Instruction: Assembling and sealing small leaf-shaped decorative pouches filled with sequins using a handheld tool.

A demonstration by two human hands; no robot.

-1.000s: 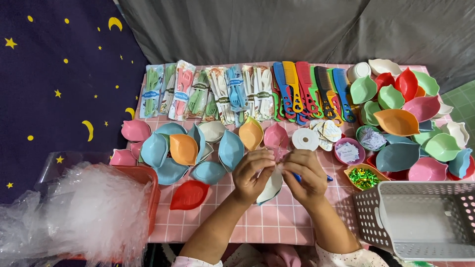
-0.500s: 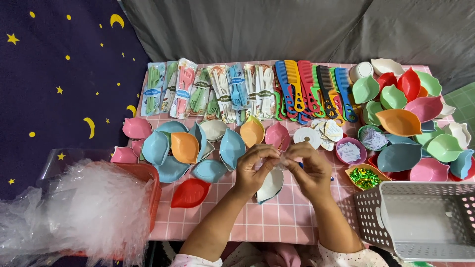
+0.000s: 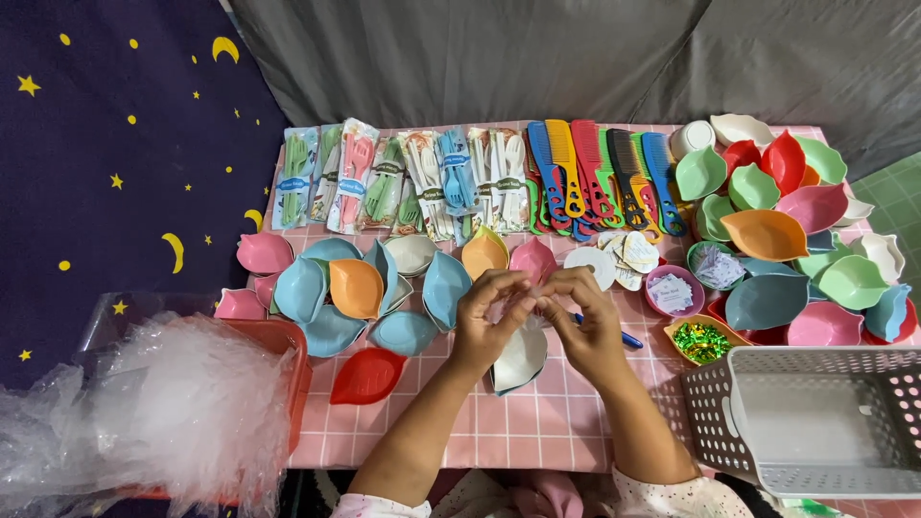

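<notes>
Far to the left of my grip, a heap of clear plastic bags spills over a red bin at the edge of the pink-checked desk. Nearer in, leaf-shaped dishes in blue, orange and pink cluster, with a red dish lying alone just left of my forearm. At centre, my left hand and right hand meet fingertip to fingertip, pinched closed on something too small to make out. Directly under the grip lies a white leaf-shaped dish. Beyond the grip stand packed cutlery sets and bright combs. To the right sit a blue pen, small bowls, more dishes and a white basket.
</notes>
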